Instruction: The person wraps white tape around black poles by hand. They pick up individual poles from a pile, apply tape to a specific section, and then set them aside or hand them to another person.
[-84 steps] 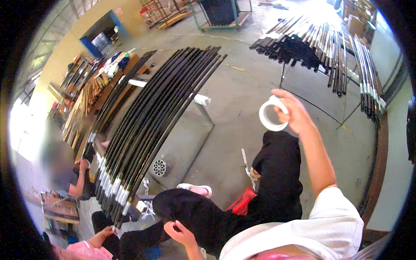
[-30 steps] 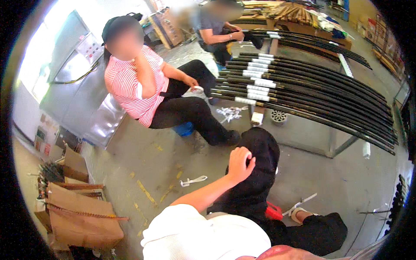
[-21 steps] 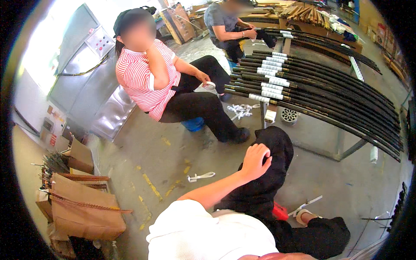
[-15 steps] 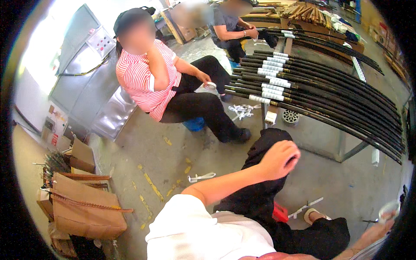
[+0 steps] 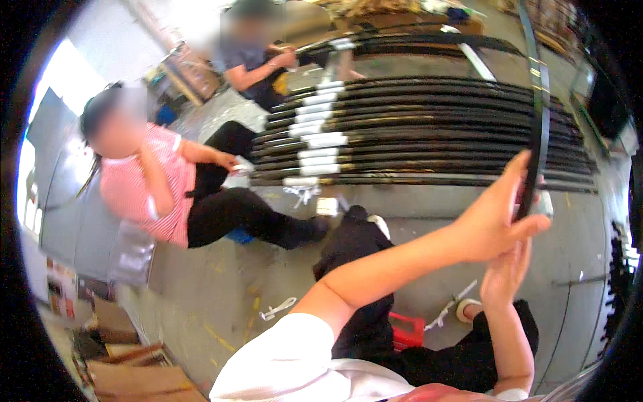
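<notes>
In front of me on the right, a long black rod (image 5: pixel 536 127) with light bands stands nearly upright, its top running out of the picture. My left hand (image 5: pixel 499 214) is wrapped round its lower part, thumb pointing right. Just below, my right hand (image 5: pixel 504 278) reaches up against the left, its fingers partly hidden behind it. A whitish roll of tape (image 5: pixel 545 204) shows beside the rod at the right hand's fingertips. Beyond lies a row of similar black rods (image 5: pixel 415 144) on a rack, with white wrapping (image 5: pixel 320 141) near their left ends.
A person in a striped shirt (image 5: pixel 151 184) sits left of the rack. Another person (image 5: pixel 251 67) works at its far end. White strips (image 5: pixel 278 308) and a red plastic thing (image 5: pixel 406 329) lie on the floor by my legs. Cardboard (image 5: pixel 137 382) stands at the lower left.
My left hand has moved right and now grips an upright rod. My right hand has come up from the lower right to meet it. The view has swung to the right.
</notes>
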Motion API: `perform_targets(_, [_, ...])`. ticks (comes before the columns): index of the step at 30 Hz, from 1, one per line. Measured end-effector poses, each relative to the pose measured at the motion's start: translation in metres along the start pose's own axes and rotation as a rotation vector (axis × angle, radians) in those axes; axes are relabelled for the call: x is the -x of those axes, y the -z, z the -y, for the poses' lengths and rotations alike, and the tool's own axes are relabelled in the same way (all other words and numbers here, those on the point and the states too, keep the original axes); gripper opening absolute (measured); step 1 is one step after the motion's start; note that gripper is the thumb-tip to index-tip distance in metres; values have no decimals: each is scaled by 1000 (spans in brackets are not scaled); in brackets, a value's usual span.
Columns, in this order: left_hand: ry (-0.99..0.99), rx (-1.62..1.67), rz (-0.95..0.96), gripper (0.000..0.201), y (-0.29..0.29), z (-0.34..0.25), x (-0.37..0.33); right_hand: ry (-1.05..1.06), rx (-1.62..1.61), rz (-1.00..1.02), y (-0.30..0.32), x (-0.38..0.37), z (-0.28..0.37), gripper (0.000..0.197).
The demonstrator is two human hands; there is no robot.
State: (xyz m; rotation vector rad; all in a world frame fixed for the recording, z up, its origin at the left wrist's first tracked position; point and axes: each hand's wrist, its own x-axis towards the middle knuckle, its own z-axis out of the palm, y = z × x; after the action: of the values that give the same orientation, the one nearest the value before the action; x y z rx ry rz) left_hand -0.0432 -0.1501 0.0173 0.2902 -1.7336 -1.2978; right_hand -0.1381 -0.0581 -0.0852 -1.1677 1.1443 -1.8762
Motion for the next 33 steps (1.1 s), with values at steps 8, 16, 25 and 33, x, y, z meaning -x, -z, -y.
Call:
perform_targets(8, [242, 494, -128, 28, 29, 16, 14, 48, 167, 188, -28, -24, 4, 30])
perform_targets(16, [430, 337, -4, 27, 37, 23, 32, 19, 115, -13, -28, -80, 49, 39])
perform_targets(25, [393, -76, 100, 25, 7, 35, 56, -107, 352, 69, -26, -81, 61, 20])
perform_targets(33, [365, -214, 255, 22, -11, 43, 72, 5, 384, -156, 19, -99, 81, 17])
